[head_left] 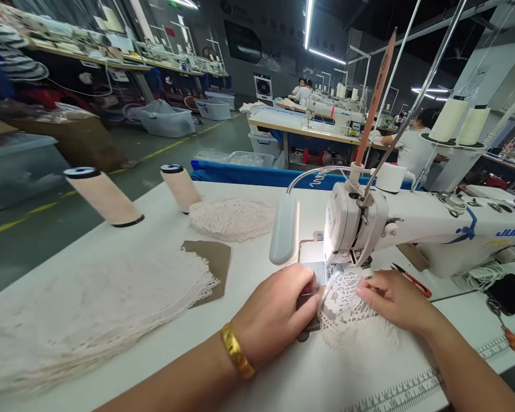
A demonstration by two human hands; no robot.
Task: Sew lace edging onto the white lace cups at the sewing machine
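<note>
A white lace piece (347, 312) lies under the needle area of the white sewing machine (356, 220), its front part spread over the tabletop. My left hand (278, 312), with a gold bracelet (237, 350) at the wrist, has thumb and fingers closed at the lace's left edge. On the other side, my right hand (395, 297) pinches the lace's upper right edge, its fingers curled. The fingertips partly cover the lace borders. A pale lamp (284, 229) hangs left of the machine head.
Stacked lace pieces (111, 309) cover the left of the table, with a smaller lace pile (234, 218) behind. Two thread cones (105, 197) stand at the far edge. To the right are red-handled snips (414, 281), a phone (511, 293) and an orange-handled tool (514, 340).
</note>
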